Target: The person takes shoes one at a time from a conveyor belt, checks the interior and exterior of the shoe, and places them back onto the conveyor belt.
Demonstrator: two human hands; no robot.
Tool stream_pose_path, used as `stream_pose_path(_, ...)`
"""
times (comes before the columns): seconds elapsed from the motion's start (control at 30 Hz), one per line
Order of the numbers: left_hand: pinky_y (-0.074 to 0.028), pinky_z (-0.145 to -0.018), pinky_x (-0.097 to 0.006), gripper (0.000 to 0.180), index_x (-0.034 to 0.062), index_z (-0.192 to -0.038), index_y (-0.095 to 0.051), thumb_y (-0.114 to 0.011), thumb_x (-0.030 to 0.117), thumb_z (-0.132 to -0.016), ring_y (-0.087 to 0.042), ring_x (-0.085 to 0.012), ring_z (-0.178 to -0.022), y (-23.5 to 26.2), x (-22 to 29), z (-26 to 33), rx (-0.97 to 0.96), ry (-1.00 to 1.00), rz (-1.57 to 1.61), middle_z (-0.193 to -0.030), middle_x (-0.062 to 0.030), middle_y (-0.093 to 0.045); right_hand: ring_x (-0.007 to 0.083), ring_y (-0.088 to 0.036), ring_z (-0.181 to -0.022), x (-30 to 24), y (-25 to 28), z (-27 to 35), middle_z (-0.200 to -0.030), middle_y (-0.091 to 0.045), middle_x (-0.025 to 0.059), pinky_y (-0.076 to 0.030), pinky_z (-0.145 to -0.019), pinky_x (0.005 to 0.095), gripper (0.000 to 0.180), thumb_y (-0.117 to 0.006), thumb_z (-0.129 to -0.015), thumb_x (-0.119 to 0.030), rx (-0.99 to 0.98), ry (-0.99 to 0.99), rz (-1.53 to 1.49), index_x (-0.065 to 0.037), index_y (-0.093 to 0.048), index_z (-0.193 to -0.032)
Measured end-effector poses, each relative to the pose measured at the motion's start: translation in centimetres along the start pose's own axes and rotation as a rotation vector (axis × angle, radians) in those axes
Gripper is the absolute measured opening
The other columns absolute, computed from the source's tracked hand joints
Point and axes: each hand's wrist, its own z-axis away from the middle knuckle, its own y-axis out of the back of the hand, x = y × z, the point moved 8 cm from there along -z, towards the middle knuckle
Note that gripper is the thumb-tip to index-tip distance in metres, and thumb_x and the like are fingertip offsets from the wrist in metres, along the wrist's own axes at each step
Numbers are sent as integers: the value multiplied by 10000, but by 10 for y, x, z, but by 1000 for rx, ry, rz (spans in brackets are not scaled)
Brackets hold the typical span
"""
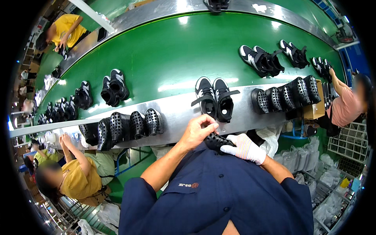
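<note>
My right hand [247, 148], in a white glove with coloured stripes, grips a black perforated shoe form [215, 141] close to my body. Bare and pinched, my left hand [197, 132] is at the form's other end; whatever lies between its fingertips is too small to make out. Just beyond my hands, two black sneakers with white trim, a left one [205, 96] and a right one [224, 102], stand side by side on the metal ledge [176, 105], toes pointing away. Their straps stick out sideways.
Several perforated forms stand in rows on the ledge, left [119, 127] and right [288, 96]. Sneaker pairs sit on the green belt [164, 58], left [114, 87] and right [261, 60]. People work at left [80, 178], far left [66, 29] and right [346, 103]. A cardboard box [315, 109] stands right.
</note>
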Motion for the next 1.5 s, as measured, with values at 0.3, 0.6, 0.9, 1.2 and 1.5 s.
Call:
stream_pose_path(0.3, -486, -863, -404, 367, 48, -1082, -714, -831, 204, -771, -611, -287, -1063, -6, 26, -53, 247, -661, -1588, -1091, -133, -659, 456, -705, -843, 33, 63, -10, -827, -687, 303, -542, -761, 486, 585, -665, -899, -532, 193, -125, 299, 51, -696, -867)
stream_pose_path(0.6, -527, -798, -478, 178, 47, -887, -747, -723, 223, -895, -682, -373, -868, 20, -2, -119, -154, -481, -1546, -835, -178, -705, 328, -716, -838, 38, 42, -32, -831, -709, 237, -525, -776, 416, 510, -671, -884, -491, 74, -272, -138, 8, -758, -950)
stream_pose_path(0.9, -511, -768, -542, 248, -29, -861, -672, -651, 210, -923, -666, -465, -834, 20, -14, -124, -418, -389, -1100, -812, -273, -663, 372, -744, -908, 13, 40, -65, -917, -750, 227, -574, -840, 477, 373, -632, -906, -357, 234, -272, 590, -4, -752, -935)
stream_pose_path(1.2, -522, -856, -527, 247, 19, -940, -678, -728, 255, -888, -653, -421, -1002, 29, 0, -98, -52, -477, -1343, -988, -218, -691, 359, -752, -849, 20, -25, -123, -946, -724, 192, -605, -749, 474, 171, -597, -953, -163, 409, -102, 665, -30, -640, -1052)
stream_pose_path(1.5, -532, -883, -522, 377, 11, -1151, -584, -679, 59, -789, -618, -457, -1021, 53, -39, -61, 536, -212, -920, -1058, -257, -603, 428, -690, -945, 40, -6, -108, -989, -689, 210, -558, -809, 499, 396, -758, -906, -287, 625, -167, 414, -23, -577, -1140)
